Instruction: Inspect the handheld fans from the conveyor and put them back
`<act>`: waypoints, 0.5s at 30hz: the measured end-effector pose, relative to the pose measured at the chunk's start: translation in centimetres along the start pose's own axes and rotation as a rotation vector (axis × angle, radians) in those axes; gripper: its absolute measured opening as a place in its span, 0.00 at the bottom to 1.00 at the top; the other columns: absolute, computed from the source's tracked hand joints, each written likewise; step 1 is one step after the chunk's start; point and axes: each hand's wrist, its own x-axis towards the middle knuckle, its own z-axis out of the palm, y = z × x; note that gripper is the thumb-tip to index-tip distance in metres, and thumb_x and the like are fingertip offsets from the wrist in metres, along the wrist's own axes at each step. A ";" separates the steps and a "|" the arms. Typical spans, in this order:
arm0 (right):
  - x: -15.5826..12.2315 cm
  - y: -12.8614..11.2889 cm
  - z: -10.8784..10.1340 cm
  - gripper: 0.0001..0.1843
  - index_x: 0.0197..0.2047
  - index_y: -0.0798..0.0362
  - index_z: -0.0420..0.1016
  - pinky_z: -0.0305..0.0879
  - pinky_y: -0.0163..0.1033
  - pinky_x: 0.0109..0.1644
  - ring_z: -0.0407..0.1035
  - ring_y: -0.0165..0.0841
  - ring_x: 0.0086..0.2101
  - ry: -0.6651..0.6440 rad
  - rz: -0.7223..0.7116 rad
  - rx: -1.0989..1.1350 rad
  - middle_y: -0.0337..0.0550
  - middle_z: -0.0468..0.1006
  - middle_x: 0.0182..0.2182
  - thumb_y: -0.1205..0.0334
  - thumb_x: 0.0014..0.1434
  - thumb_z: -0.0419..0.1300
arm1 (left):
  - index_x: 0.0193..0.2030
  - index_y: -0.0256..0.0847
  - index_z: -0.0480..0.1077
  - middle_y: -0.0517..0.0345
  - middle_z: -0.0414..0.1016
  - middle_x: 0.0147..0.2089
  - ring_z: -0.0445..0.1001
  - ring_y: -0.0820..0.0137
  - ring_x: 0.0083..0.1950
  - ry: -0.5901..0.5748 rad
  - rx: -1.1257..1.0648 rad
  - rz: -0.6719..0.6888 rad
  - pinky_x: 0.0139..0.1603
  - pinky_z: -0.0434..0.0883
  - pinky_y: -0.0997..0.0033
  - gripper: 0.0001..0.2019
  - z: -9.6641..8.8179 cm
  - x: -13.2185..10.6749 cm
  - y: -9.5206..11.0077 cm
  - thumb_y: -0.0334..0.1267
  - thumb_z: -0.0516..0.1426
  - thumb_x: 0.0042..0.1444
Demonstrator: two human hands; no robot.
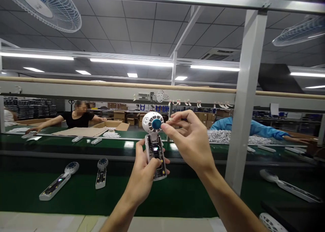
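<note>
Your left hand [146, 171] clasps the fan [153, 140] by its handle [155, 153], long axis near upright; your right hand [191, 142] is nearer its head [153, 122], at the right edge, whether pinching anything I can't tell.

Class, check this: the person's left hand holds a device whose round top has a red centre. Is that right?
No: the head view shows a blue centre in the round top, not red. The left hand does hold the device.
</note>
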 end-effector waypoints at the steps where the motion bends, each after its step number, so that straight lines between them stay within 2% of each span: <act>1: -0.2 -0.2 0.1 0.12 0.38 0.51 0.69 0.75 0.39 0.42 0.74 0.35 0.43 0.012 -0.039 -0.021 0.42 0.73 0.44 0.55 0.59 0.66 | 0.61 0.47 0.50 0.53 0.74 0.48 0.79 0.63 0.44 0.010 -0.006 0.001 0.40 0.76 0.66 0.27 0.0 0.0 0.0 0.34 0.57 0.58; 3: -0.4 -0.4 0.3 0.06 0.36 0.51 0.70 0.74 0.37 0.40 0.72 0.33 0.42 0.016 -0.104 -0.094 0.42 0.72 0.43 0.59 0.63 0.61 | 0.62 0.46 0.50 0.53 0.75 0.45 0.79 0.63 0.43 0.023 -0.009 0.004 0.40 0.76 0.65 0.27 0.0 0.0 0.0 0.34 0.57 0.57; 6: -0.1 -0.4 0.7 0.08 0.33 0.52 0.71 0.72 0.34 0.36 0.70 0.32 0.40 0.006 -0.153 -0.196 0.43 0.71 0.42 0.61 0.65 0.57 | 0.62 0.45 0.52 0.52 0.76 0.45 0.79 0.64 0.41 0.033 -0.014 0.001 0.40 0.76 0.65 0.28 0.0 0.0 -0.1 0.35 0.57 0.56; 15: 0.6 -0.1 1.5 0.10 0.32 0.53 0.72 0.74 0.36 0.36 0.71 0.32 0.39 -0.024 -0.159 -0.251 0.43 0.71 0.40 0.58 0.63 0.61 | 0.62 0.47 0.49 0.51 0.75 0.47 0.78 0.63 0.47 -0.033 0.006 -0.008 0.44 0.76 0.65 0.27 -0.4 -0.1 0.1 0.35 0.56 0.59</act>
